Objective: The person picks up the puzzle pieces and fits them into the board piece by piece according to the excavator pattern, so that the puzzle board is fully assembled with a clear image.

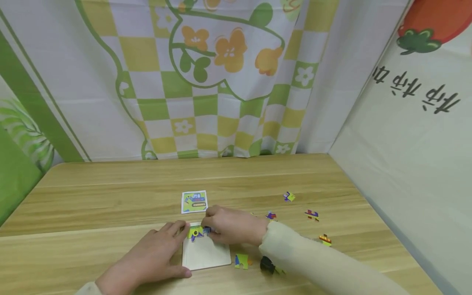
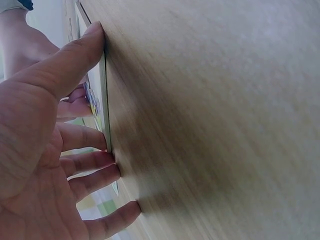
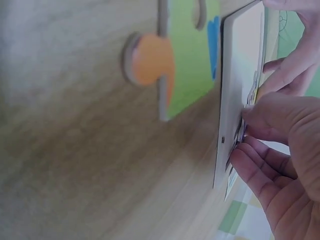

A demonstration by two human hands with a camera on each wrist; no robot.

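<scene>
A white puzzle board [image 1: 206,254] lies on the table with a green and yellow puzzle piece [image 1: 195,232] at its far left corner. My left hand [image 1: 156,250] rests along the board's left edge, thumb near the front corner and fingertips near the back; the left wrist view shows its fingers [image 2: 92,180] spread loosely. My right hand [image 1: 234,225] pinches a bluish puzzle piece [image 1: 207,230] at the board's far side, beside the first one. In the right wrist view, thumb and fingers meet over the board [image 3: 230,90], mostly hiding that piece. Behind the board lies a picture card [image 1: 194,202] showing an excavator.
Loose puzzle pieces lie to the right: a green and blue one [image 1: 241,261] beside the board, a red and purple one [image 1: 312,214], a small one [image 1: 289,196], and an orange one [image 1: 325,239]. A black object [image 1: 267,265] sits by the right sleeve. A curtain hangs behind the table.
</scene>
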